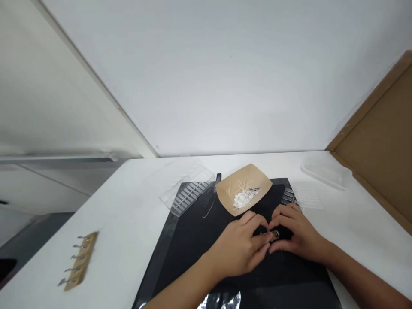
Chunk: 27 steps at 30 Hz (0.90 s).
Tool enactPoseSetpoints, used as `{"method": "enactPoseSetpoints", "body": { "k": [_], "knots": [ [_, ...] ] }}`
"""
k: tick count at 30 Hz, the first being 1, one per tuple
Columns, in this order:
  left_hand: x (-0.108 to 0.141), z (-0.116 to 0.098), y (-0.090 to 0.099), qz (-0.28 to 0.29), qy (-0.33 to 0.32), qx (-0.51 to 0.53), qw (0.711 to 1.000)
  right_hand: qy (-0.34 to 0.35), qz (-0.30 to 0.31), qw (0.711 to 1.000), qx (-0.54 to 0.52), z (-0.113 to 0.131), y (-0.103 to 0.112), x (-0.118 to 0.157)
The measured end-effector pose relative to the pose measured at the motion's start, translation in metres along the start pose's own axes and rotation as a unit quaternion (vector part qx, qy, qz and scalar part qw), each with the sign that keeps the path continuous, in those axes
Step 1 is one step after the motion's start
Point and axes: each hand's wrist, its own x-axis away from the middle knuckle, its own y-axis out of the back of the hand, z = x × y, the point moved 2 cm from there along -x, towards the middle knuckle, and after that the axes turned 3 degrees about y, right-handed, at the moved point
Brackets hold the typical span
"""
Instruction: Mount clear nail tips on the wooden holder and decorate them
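Observation:
Both hands come together over the black mat (206, 249). My left hand (246, 244) is closed, its fingertips pinched on a small shiny metal piece (275, 235) that my fingers partly hide; its exact kind does not show. From the other side, my right hand (294, 231) curls its thumb and fingers around the same piece, the fingertips of both hands nearly touching. Just beyond them lies a brown paper tray (230, 178) holding small white bits (244, 198) and thin sticks.
Clear sheets of nail tips (189, 195) lie at the mat's back left, near a black-handled thin tool (219, 178). More clear tips (287, 196) are behind my right hand. A clear plastic lid (325, 171), a cardboard panel (380, 146) and a wooden strip with metal clips (83, 262) lie around.

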Motion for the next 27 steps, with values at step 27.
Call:
{"method": "enactPoseSetpoints", "body": {
  "k": [27],
  "knots": [
    [0.004, 0.016, 0.006, 0.007, 0.023, 0.054, 0.998, -0.021, -0.014, 0.998, -0.057, 0.002, 0.0, -0.002]
  ]
}}
